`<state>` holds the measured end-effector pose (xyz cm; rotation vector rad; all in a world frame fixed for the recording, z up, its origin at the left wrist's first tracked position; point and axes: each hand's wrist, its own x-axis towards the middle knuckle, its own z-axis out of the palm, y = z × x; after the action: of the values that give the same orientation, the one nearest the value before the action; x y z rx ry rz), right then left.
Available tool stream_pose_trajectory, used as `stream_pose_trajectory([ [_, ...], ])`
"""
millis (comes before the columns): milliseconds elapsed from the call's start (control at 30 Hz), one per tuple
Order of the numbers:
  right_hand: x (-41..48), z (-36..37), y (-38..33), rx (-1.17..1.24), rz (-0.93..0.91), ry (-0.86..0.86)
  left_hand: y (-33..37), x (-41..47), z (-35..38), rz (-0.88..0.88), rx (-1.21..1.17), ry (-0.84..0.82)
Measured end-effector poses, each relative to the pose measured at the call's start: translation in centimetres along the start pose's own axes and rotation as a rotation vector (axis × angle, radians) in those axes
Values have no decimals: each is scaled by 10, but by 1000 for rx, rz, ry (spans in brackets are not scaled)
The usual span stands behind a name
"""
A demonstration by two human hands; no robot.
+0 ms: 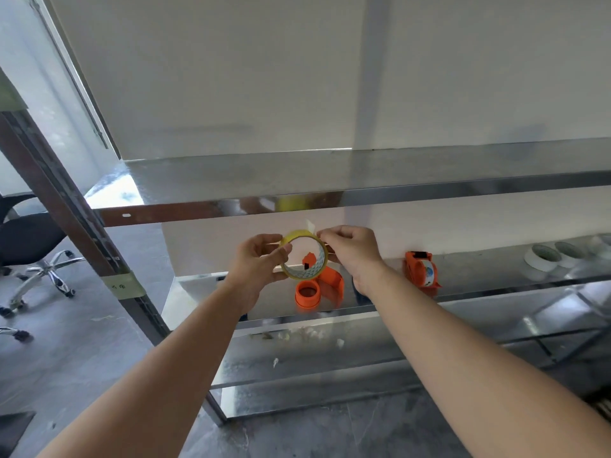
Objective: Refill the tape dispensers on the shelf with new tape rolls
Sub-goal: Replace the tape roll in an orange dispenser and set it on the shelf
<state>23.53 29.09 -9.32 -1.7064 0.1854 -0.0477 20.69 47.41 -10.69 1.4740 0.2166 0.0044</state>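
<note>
Left hand [261,262] curled round roll [297,233] over the shelf [463,279] to steady it, right hand [353,251] pinching its loose end, probably peeling a start for the open dispenser [332,282] just below.

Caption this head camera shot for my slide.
Left hand and right hand hold a yellow tape roll near an opened orange dispenser on the shelf.

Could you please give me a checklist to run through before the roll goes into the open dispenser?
1. Roll firmly held in left hand: ok.
2. Tape end lifted and pinched by right hand: ok.
3. Dispenser open on the shelf: ok.
4. Hub out and within reach beside it: ok.
5. Roll seated on hub: not ok.
6. Winding direction suits the cutter: cannot tell.
</note>
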Motion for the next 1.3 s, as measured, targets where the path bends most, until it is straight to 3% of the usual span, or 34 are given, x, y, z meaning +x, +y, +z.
stream_pose_trajectory([
  [300, 9, 6, 30, -92, 16, -6, -32, 29, 6, -97, 38, 56],
  [700, 90, 4, 102, -174, 130, -120, -98, 97, 27, -258, 89, 117],
  [1133, 134, 24, 161, -299, 245, -254, -148, 139, 29, -395, 189, 129],
  [1300, 134, 38, 172, -312, 288, -215, -163, 150, 24, -436, 231, 87],
])
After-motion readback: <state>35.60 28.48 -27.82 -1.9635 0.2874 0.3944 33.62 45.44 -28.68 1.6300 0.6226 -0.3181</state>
